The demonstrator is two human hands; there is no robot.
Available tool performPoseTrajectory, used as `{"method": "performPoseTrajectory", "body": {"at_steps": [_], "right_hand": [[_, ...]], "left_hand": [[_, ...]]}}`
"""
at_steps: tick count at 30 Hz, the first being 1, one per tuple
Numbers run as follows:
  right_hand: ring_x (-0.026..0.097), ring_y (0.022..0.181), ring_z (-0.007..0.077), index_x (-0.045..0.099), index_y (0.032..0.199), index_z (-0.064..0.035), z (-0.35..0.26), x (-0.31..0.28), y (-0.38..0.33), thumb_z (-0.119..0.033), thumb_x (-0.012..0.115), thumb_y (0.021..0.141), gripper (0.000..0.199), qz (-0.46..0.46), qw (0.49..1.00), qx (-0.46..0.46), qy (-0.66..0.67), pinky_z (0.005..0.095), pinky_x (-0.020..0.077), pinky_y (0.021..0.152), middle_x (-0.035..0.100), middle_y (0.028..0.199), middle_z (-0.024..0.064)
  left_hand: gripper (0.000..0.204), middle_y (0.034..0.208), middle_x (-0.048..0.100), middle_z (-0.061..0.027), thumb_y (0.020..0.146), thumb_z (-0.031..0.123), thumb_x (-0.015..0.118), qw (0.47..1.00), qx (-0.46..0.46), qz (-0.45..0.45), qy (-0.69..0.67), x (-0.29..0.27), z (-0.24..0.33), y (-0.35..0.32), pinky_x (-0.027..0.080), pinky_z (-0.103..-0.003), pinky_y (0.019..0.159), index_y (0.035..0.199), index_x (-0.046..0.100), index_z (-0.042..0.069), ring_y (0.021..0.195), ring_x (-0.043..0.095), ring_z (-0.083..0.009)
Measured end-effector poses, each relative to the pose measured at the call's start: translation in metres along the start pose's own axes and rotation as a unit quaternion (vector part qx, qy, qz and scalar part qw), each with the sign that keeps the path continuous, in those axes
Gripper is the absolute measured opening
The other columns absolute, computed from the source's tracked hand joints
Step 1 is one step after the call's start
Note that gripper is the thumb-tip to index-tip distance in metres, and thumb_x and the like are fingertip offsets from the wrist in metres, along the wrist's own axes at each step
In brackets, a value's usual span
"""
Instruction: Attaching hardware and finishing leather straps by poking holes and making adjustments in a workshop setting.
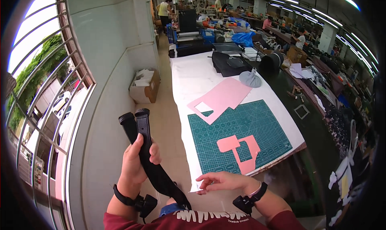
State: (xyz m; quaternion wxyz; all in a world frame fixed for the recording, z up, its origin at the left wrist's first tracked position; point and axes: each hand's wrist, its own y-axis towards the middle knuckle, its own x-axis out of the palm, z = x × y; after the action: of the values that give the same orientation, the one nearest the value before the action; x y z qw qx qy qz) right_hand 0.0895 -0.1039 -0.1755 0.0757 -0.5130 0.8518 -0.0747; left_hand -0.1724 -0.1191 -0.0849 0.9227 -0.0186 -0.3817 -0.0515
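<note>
Grasping black strapping (156, 177) with the left grip (138, 157), left of the white-covered tabletop (183, 93). Best to keep both upper ends level, side by side and untwisted. Holding the right grip (219, 181) loose near the tabletop's closest corner; impossible to tell whether touching. Wearing a dark red shirt (165, 223) with white lettering (197, 216) in front.

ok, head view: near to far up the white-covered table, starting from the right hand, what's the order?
right hand → salmon cutout → large pink panel → black fabric bundle
</note>
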Motion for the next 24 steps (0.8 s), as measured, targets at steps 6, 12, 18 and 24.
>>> {"method": "performPoseTrajectory", "body": {"at_steps": [6, 12, 18, 24], "right_hand": [[0.034, 0.122, 0.0175, 0.024, 0.134, -0.0084, -0.001, -0.021, 0.132, -0.019, 0.056, 0.084, 0.061, -0.025, 0.994, -0.101, 0.045, 0.0342, 0.0292, 0.099, 0.036, 0.13, 0.0081], [0.048, 0.103, 0.0158, 0.037, 0.122, -0.0007, -0.048, -0.048, 0.307, -0.018, 0.053, 0.086, 0.043, -0.016, 0.992, -0.098, 0.083, 0.0294, 0.0382, 0.088, 0.05, 0.113, 0.0094], [0.057, 0.078, 0.0114, 0.042, 0.108, -0.0021, -0.07, -0.092, 0.423, -0.018, 0.05, 0.088, 0.027, -0.047, 0.96, -0.088, 0.261, 0.0259, 0.047, 0.071, 0.058, 0.084, 0.0039], [0.057, 0.074, 0.0125, 0.037, 0.119, -0.0016, -0.093, -0.132, 0.502, -0.021, 0.058, 0.083, 0.046, -0.092, 0.983, -0.106, 0.122, 0.0254, 0.0456, 0.069, 0.058, 0.081, 0.0036]], "left_hand": [[0.034, 0.067, 0.043, -0.0024, 0.094, 0.031, 0.033, 0.993, -0.087, -0.053, -0.064, -0.052, 0.053, 0.087, 0.035, -0.026, 0.055, 0.108, 0.044, 0.003, 0.056, 0.039, -0.0119], [0.028, 0.07, 0.045, -0.0027, 0.09, 0.028, 0.044, 0.997, -0.06, -0.005, -0.044, -0.136, 0.114, 0.199, 0.039, -0.028, 0.059, 0.106, 0.046, 0.004, 0.06, 0.043, -0.013], [0.041, 0.089, 0.057, -0.0102, 0.089, 0.023, 0.044, 0.997, 0.02, -0.02, 0.075, -0.192, 0.192, 0.26, 0.044, -0.039, 0.085, 0.124, 0.032, 0.006, 0.09, 0.057, -0.0245], [0.024, 0.063, 0.041, -0.0016, 0.089, 0.031, 0.045, 0.999, 0.044, 0.009, 0.002, -0.229, 0.231, 0.315, 0.038, -0.029, 0.061, 0.088, 0.046, 0.006, 0.061, 0.042, -0.0145]]}}
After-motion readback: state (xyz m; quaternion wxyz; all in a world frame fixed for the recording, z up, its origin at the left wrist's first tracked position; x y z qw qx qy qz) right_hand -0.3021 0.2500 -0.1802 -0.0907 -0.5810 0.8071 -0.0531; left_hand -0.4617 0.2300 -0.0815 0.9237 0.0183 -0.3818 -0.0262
